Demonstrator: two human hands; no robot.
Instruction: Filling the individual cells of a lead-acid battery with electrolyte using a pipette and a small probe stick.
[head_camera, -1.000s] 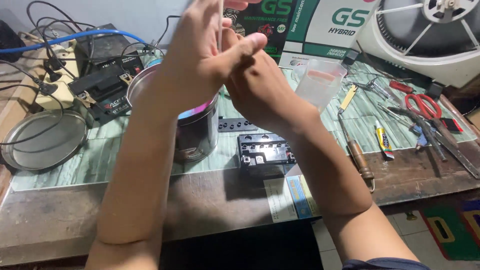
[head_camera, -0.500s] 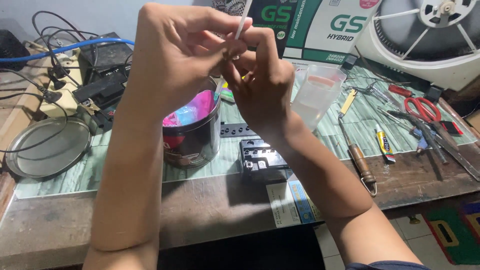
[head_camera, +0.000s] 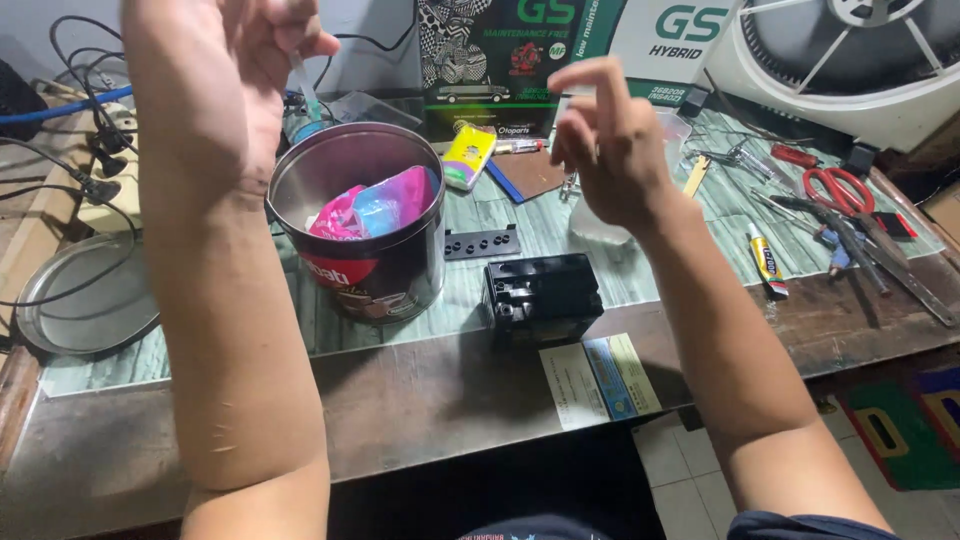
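Observation:
My left hand (head_camera: 215, 95) is raised at the upper left, fingers pinched on a thin clear tube (head_camera: 304, 92) that points down toward the back rim of a round dark tin (head_camera: 385, 275). The tin holds crumpled pink and blue plastic wrappers (head_camera: 375, 205). My right hand (head_camera: 600, 145) hovers apart to the right with loosely spread fingers and nothing in it, above a small black battery (head_camera: 540, 295). A black strip with holes (head_camera: 480, 243) lies between tin and battery.
A printed leaflet (head_camera: 598, 378) lies at the bench's front edge. A round metal lid (head_camera: 85, 300) and cables sit at the left. Red scissors (head_camera: 835, 188), a glue tube (head_camera: 768, 262) and hand tools lie at the right; boxes (head_camera: 500, 60) and a white fan (head_camera: 860, 50) stand behind.
My hands were joined around the thin tube above the tin; now they have parted. The left hand keeps the tube, the right has let go and moved right.

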